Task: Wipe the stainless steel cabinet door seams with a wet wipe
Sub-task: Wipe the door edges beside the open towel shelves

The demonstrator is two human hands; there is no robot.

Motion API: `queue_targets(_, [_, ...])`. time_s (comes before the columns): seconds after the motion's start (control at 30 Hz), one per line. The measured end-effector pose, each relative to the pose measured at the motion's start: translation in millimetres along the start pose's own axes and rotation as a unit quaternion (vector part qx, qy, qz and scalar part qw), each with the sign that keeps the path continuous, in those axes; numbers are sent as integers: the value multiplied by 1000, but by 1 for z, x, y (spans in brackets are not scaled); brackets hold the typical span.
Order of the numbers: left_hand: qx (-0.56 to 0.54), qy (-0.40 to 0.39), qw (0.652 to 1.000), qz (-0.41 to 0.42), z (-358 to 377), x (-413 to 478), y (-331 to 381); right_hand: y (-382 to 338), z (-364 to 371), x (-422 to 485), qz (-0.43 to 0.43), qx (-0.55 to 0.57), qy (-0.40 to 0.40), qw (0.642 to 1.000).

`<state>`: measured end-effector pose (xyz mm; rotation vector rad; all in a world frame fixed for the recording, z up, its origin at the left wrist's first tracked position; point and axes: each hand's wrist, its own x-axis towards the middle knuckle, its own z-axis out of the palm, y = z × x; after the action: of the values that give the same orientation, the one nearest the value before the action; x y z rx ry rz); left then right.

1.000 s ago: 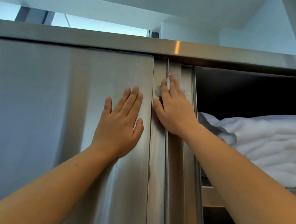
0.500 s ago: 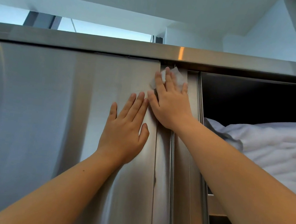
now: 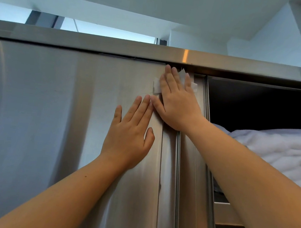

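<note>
A brushed stainless steel cabinet door point(image 3: 53, 120) fills the left of the view. Its vertical seam point(image 3: 173, 170) runs down just right of centre. My right hand point(image 3: 176, 102) lies flat over the top of that seam, pressing a white wet wipe point(image 3: 156, 85) against the steel; the wipe's corners stick out left, right and above the fingers. The fingertips almost reach the cabinet's top rail point(image 3: 116, 46). My left hand point(image 3: 129, 136) rests flat and empty on the door, fingers together, just below and left of the right hand, its fingertips touching the right thumb.
Right of the seam the cabinet stands open onto a dark compartment point(image 3: 261, 105) with folded white towels point(image 3: 278, 151) on a shelf point(image 3: 226, 213). White ceiling and wall sit above the top rail.
My right hand has slid the wipe up the seam to just under the top rail and a little leftward. My left hand stayed flat on the door.
</note>
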<state>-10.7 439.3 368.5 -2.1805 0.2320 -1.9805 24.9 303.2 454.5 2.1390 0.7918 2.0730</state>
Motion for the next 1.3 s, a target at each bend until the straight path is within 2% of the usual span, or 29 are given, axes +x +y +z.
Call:
queue_targets(0.13, [2, 2, 1000, 0, 0, 0, 0, 0, 4, 1, 10, 78, -28, 996])
queue_targets(0.37, [-27, 14, 999, -13, -1, -2, -1, -3, 6, 10, 36, 110, -35, 993])
queue_targets(0.67, [-21, 13, 999, -30, -3, -8, -9, -5, 12, -8, 14, 103, -34, 994])
queue_targets(0.9, [-13, 9, 1000, -21, -4, -9, -10, 0, 6, 17, 32, 88, -37, 995])
queue_targets(1.1, [-14, 2, 1000, -14, -5, -12, -12, -7, 14, -13, 18, 89, -22, 996])
queue_targets(1.3, [-10, 4, 1000, -16, -4, -13, -13, 0, 6, 20, 39, 73, -38, 996])
